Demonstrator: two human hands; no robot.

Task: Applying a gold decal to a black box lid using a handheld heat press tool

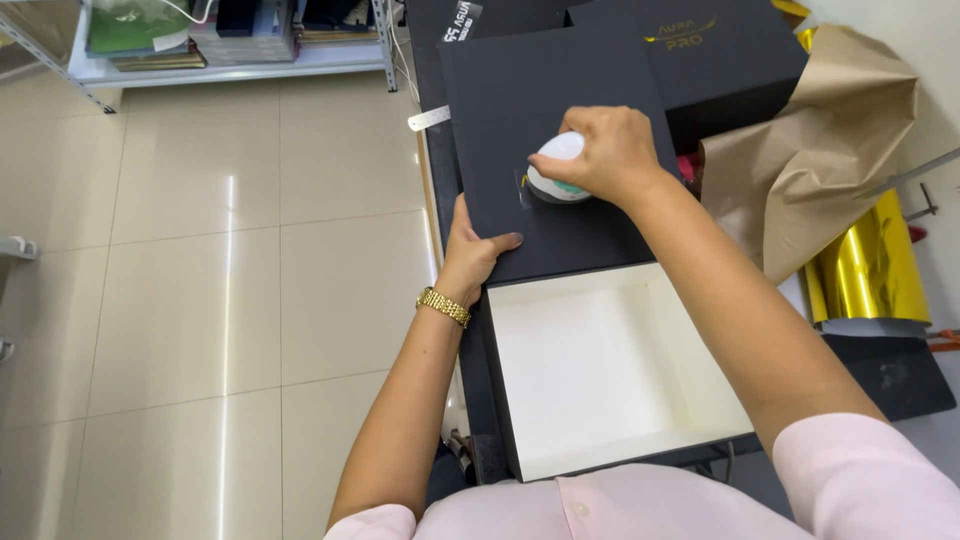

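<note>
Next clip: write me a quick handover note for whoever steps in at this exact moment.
Left hand: flat on the near left edge of the black lid, steadying it.
Right hand: gripping a small white rounded device, pressed on the lid's top.
The lid lies over the far part of the open box; the cream inside shows empty.
Brown paper and a gold foil roll lie to the right.
Device not yet lifted.

Matt black card lid, glossy gold foil, crinkled brown paper.

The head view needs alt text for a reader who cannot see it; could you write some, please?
A right hand presses a small white device onto a black lid half covering a white-lined box, while the left hand steadies the lid's edge.
</note>
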